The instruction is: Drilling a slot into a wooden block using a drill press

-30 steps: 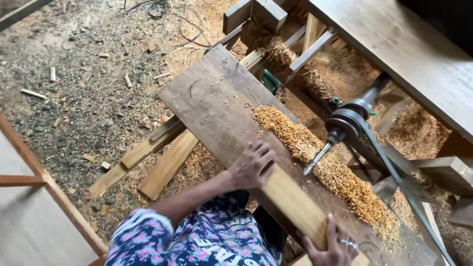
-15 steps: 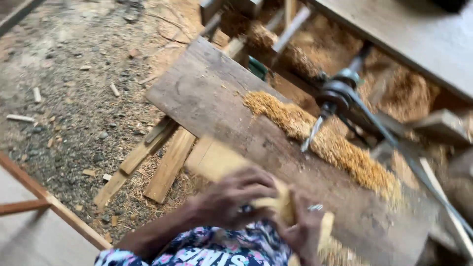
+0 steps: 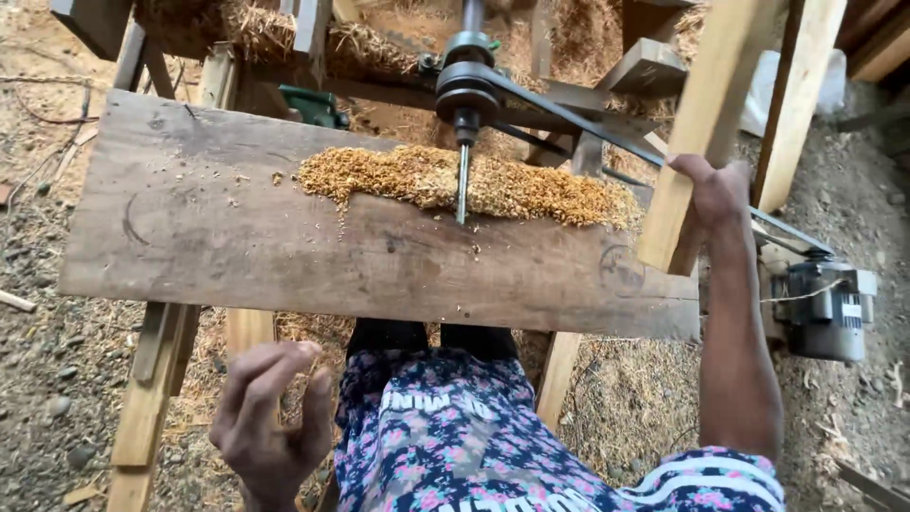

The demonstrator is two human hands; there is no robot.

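My right hand [image 3: 716, 190] grips a pale wooden plank [image 3: 706, 114] and holds it upright at the right end of the worn board table [image 3: 237, 246]. My left hand [image 3: 270, 417] hangs low beside my flowered clothing, fingers loosely curled and holding nothing. A horizontal drill bit [image 3: 462, 185] juts from a dark pulley chuck [image 3: 466, 90] over a pile of golden wood shavings [image 3: 474, 185] on the board.
A belt [image 3: 645, 147] runs from the pulley down to a grey motor [image 3: 825, 308] on the right. Loose planks [image 3: 152, 379] lean under the table at left. Straw and sawdust cover the gravel ground. Another upright timber [image 3: 796, 95] stands at right.
The plank left the table: my right hand now holds it upright at the right, and my left hand has let go and dropped low. The view has swung to face the table square on.
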